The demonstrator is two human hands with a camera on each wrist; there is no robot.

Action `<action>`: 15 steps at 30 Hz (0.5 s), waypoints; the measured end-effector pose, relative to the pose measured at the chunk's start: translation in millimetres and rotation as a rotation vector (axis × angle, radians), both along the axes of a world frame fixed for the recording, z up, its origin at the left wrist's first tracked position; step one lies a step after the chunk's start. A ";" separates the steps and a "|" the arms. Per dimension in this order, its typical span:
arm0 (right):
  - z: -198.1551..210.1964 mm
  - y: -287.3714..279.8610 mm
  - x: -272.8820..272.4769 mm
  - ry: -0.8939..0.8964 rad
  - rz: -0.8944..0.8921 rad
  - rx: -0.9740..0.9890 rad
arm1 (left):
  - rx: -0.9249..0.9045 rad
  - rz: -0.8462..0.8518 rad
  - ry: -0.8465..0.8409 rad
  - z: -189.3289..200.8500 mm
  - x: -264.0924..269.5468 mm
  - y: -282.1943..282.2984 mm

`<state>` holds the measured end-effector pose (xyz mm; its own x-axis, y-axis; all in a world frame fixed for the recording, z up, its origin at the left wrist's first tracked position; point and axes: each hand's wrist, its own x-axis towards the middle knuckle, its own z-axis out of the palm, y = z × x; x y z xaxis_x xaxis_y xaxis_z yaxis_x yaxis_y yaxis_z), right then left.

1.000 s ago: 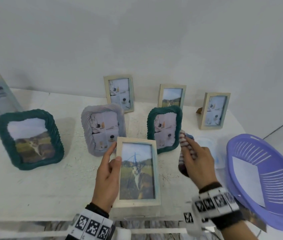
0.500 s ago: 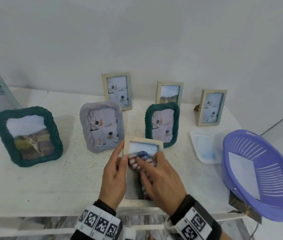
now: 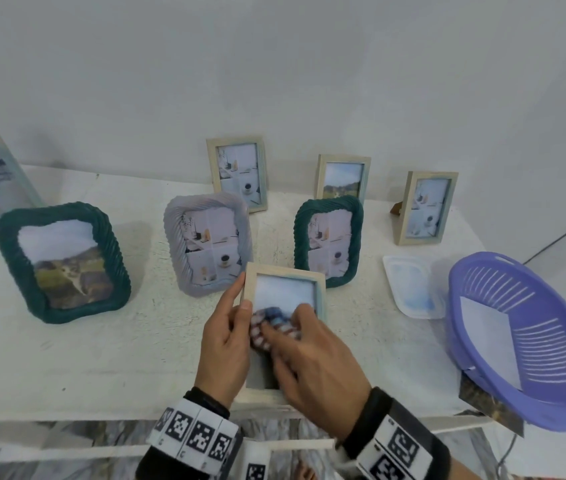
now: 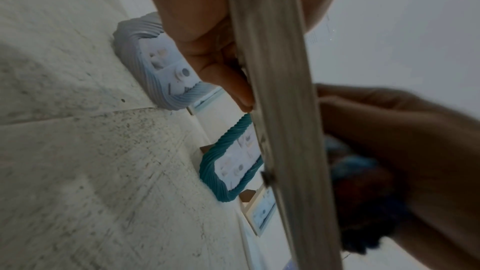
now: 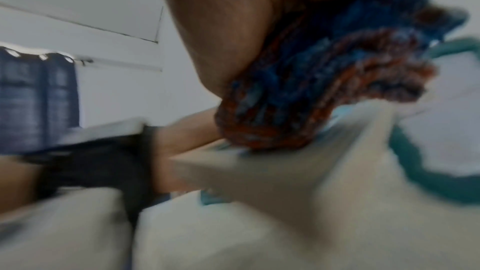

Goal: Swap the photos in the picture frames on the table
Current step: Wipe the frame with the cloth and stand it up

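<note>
Wooden and pale, the picture frame (image 3: 283,282) stands tilted at the near edge of the white table (image 3: 67,348), in front of the grey ribbed frame (image 3: 207,242) and the teal ribbed frame (image 3: 328,240). Its glass shows sky; the lower photo is hidden. The left hand (image 3: 224,344) grips its left rail, thumb in front, fingers behind. The right hand (image 3: 312,358) curls around a striped blue-and-red cloth (image 3: 273,325), pressing it on the glass. The step looks like wiping, so the swap seems unfinished; next, probably, turn the frame to reach its back.
</note>
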<state>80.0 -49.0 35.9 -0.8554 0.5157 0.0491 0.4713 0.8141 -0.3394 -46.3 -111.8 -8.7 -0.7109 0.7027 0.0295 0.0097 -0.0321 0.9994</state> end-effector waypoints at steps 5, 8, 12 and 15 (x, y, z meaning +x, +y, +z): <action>1.8 28.2 -4.7 0.012 -0.129 0.085 | -0.017 -0.008 0.030 2.4 0.0 -1.0; 4.8 6.6 -4.3 -0.020 0.000 0.024 | 0.002 -0.022 -0.009 1.5 -4.7 -0.3; 7.6 25.7 0.9 -0.089 -0.023 0.064 | -0.006 -0.055 0.010 -0.2 -3.4 -3.2; 6.7 33.3 -4.3 -0.071 -0.109 0.120 | -0.021 -0.047 0.041 -1.2 0.1 0.5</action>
